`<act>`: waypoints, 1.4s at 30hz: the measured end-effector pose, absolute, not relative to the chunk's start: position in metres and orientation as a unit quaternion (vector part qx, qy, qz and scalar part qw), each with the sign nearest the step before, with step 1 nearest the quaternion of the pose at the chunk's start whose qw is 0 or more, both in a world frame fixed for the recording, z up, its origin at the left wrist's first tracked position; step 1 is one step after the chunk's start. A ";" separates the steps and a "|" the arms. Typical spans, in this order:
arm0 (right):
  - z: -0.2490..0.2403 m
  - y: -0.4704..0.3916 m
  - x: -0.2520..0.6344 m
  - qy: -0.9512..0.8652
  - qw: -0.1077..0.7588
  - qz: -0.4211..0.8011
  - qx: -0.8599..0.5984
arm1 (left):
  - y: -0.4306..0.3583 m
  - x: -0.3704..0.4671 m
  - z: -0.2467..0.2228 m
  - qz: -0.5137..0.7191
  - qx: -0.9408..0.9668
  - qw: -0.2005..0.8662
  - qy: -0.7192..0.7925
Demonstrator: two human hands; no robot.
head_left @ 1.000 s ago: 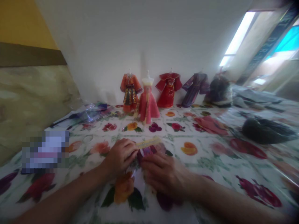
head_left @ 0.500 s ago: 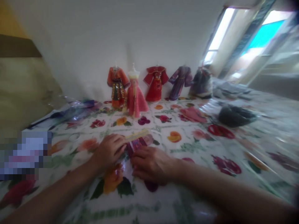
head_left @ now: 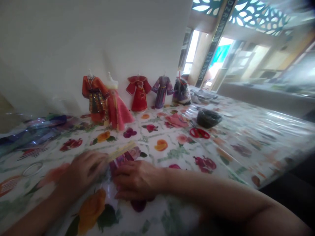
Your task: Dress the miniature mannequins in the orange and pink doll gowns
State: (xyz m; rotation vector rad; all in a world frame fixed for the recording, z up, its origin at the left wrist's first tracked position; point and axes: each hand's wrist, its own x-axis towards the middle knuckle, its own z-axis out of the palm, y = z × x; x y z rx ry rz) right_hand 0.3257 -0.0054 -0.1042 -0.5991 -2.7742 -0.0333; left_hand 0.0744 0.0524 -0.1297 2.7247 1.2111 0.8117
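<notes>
A small purple patterned piece of cloth [head_left: 121,159] lies on the flowered tablecloth between my hands, with a yellow strip [head_left: 123,150] along its far edge. My left hand [head_left: 85,168] is at the strip's left end, blurred, its fingers bent; what they hold, if anything, is hidden. My right hand [head_left: 139,178] rests over the near right part of the purple cloth, fingers curled onto it and pressing it against the table.
Small dressed forms stand by the wall, among them a pink dress [head_left: 119,109] and a red one [head_left: 139,95]. Red-handled scissors [head_left: 199,133], a dark bowl-like thing [head_left: 208,118] and pink cloth [head_left: 177,120] lie at right. A clear ring [head_left: 32,169] lies left.
The view has turned to the right, so the forms, cloth and both hands appear farther left. My hands remain by the purple cloth and yellow strip.
</notes>
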 end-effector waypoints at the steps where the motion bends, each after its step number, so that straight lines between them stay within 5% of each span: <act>1: -0.105 -0.005 0.326 -0.965 0.157 -0.011 -0.208 | 0.053 0.074 -0.129 0.266 0.881 0.019 0.390; 14: -0.101 -0.004 0.332 -0.939 0.248 -0.018 -0.236 | 0.065 0.067 -0.097 0.312 0.856 -0.088 0.403; 28: -0.091 0.014 0.359 -0.917 0.242 0.018 -0.318 | 0.069 0.079 -0.078 0.340 0.826 -0.019 0.449; 42: -0.095 0.031 0.374 -0.889 0.246 0.041 -0.385 | 0.123 0.141 -0.048 0.527 0.718 0.080 0.448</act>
